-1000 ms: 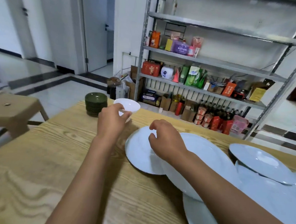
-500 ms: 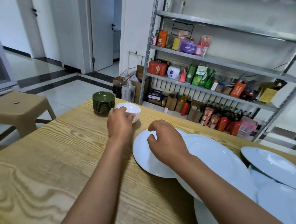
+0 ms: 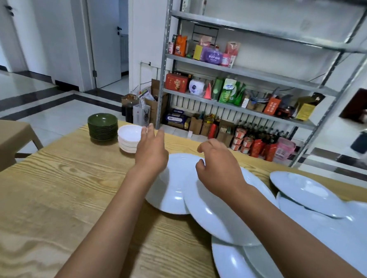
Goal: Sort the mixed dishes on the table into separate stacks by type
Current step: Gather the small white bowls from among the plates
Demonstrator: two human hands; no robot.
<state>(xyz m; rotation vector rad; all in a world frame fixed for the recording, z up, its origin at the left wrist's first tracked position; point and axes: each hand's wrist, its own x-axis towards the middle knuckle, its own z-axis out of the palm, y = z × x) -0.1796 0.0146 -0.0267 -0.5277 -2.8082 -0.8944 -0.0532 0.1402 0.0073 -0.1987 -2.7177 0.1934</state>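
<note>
Both your left hand (image 3: 150, 152) and right hand (image 3: 219, 169) hover empty over overlapping plates (image 3: 175, 194) mid-tabletop; they look glazed, slippery, breakable, so grip rims.

light: bright, even | glare on floor (image 3: 41, 95) | blur: hands | edges: wide-angle bending

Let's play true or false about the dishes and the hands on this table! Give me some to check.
1. The green bowls are stacked beside the white bowls. True.
2. The left hand is holding a white bowl. False: it is open and holds nothing.
3. The big white plates are in one neat stack. False: they lie overlapping and spread out.
4. The right hand is above a plate. True.
</note>
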